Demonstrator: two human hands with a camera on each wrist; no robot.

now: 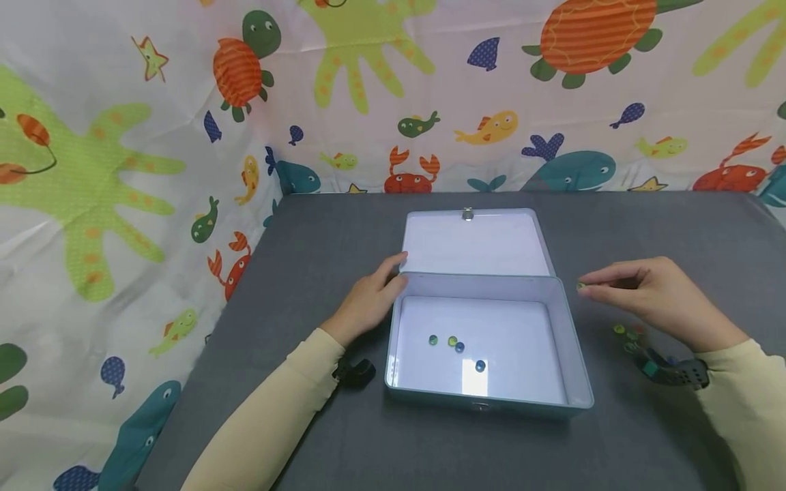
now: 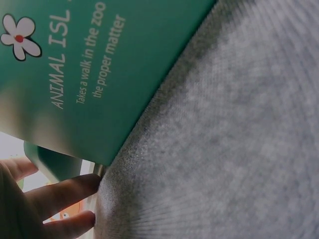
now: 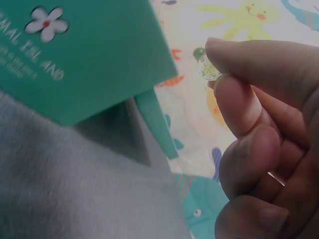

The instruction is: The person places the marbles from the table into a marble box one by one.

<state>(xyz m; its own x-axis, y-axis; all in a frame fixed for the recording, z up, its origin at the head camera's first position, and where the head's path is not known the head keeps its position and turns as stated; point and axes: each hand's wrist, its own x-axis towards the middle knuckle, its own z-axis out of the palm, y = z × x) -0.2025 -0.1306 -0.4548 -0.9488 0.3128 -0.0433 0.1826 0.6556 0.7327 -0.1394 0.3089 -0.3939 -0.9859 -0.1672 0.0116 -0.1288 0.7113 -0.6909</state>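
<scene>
Green marble (image 1: 580,285) is pinched in R hand (image 1: 660,298), just R of box (image 1: 565,341) (long axis L-R); L hand (image 1: 367,300), spread, touches box.

greenish marble (image 3: 208,68) pinched beside open box (image 1: 516,334), four marbles (image 1: 460,348) inside

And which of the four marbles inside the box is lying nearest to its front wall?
The blue marble lying apart, farthest right in the box; the green marble, yellow-green marble and other blue marble all sit farther back.
</scene>
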